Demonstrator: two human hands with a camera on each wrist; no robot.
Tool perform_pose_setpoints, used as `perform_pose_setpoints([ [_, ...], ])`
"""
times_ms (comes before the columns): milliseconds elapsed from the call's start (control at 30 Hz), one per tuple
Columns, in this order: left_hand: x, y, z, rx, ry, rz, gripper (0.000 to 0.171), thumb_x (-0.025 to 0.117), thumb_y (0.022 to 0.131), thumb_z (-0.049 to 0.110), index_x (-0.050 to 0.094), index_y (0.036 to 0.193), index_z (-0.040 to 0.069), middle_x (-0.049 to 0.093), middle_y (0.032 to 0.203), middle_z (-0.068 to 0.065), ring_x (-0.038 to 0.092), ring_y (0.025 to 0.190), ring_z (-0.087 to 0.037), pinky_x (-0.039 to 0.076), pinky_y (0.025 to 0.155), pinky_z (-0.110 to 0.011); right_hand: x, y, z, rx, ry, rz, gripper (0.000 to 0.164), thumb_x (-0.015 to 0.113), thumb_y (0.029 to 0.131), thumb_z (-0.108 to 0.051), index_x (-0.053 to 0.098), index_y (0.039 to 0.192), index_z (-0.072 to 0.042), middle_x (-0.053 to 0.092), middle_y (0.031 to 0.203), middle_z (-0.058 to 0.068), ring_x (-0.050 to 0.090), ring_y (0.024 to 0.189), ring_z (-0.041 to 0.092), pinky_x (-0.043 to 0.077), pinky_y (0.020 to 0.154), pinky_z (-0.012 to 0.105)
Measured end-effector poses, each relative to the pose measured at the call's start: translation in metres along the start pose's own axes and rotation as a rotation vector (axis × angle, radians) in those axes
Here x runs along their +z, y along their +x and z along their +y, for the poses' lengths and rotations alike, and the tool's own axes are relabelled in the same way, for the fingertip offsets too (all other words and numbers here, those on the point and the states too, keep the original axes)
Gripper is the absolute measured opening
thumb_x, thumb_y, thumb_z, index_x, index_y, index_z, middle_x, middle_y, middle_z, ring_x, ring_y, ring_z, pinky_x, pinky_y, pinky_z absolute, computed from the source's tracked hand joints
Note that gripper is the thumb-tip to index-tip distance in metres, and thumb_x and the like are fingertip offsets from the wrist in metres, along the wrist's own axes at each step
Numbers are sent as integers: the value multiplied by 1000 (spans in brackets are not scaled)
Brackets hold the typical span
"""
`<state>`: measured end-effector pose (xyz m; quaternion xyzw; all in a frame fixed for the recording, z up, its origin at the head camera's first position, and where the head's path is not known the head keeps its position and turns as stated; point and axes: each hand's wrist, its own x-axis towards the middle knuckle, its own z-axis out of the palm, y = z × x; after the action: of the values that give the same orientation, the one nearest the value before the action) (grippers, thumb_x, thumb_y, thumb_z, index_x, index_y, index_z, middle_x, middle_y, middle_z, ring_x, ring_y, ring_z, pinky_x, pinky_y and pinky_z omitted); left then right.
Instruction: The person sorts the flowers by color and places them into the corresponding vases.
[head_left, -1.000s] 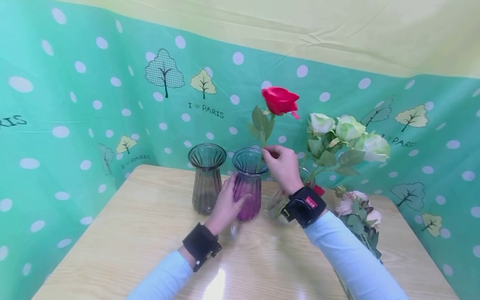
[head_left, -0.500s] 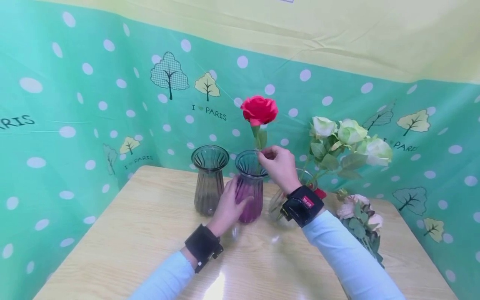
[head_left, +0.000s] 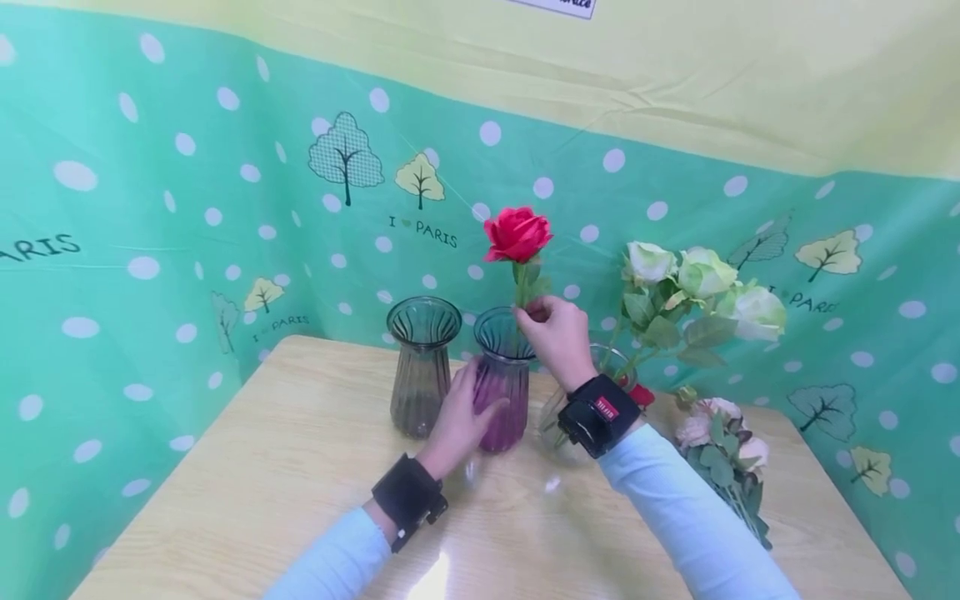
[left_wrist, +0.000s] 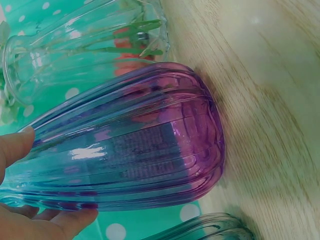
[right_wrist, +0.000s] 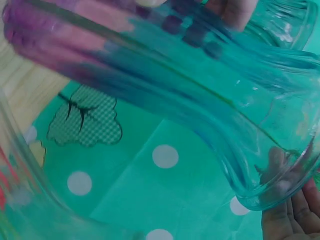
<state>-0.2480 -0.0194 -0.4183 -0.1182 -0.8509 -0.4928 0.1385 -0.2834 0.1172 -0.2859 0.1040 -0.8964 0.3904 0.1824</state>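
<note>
My left hand (head_left: 461, 425) holds a ribbed glass vase (head_left: 510, 400), teal at the top and purple at the base, upright on the table. Its thumb and fingers lie on opposite sides of the glass in the left wrist view. With thumb and fingertips, my right hand (head_left: 558, 337) pinches the green stem of a red rose (head_left: 517, 235) right at the vase's rim. The stem (right_wrist: 200, 86) runs down inside the glass in the right wrist view. The bloom stands above the vase mouth, its leaves partly behind the right fingers.
A grey glass vase (head_left: 418, 387) stands just left. To the right, a clear glass vase (left_wrist: 45, 60) holds white-green roses (head_left: 705, 273), partly behind my right wrist. Pale pink roses (head_left: 723, 433) lie at the table's right. A dotted green curtain (head_left: 187, 200) hangs behind.
The red rose has shifted left over the vase and sunk lower, its bloom turning upright. My right hand has moved slightly left. My left hand keeps its grip on the vase.
</note>
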Motion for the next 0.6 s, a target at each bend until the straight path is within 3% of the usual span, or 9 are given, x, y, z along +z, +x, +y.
perform_pose_setpoints([
  [300,2,-1,-2,23,19,15,77,66,86,29,25,145,2,37,145,-20,40,132,-34,36,110,-48,6,-3,3,-70,-77,32,22,63,88,-25,71,84,-4,71,77,10,64,68,20,52,59,31],
  [600,0,0,1,-7,11,-4,78,65,86,32,24,147,4,33,148,-19,38,134,-34,34,111,-49,7,-3,5,-117,-134,96,20,64,88,-22,70,84,-3,62,82,11,56,75,23,49,64,31],
])
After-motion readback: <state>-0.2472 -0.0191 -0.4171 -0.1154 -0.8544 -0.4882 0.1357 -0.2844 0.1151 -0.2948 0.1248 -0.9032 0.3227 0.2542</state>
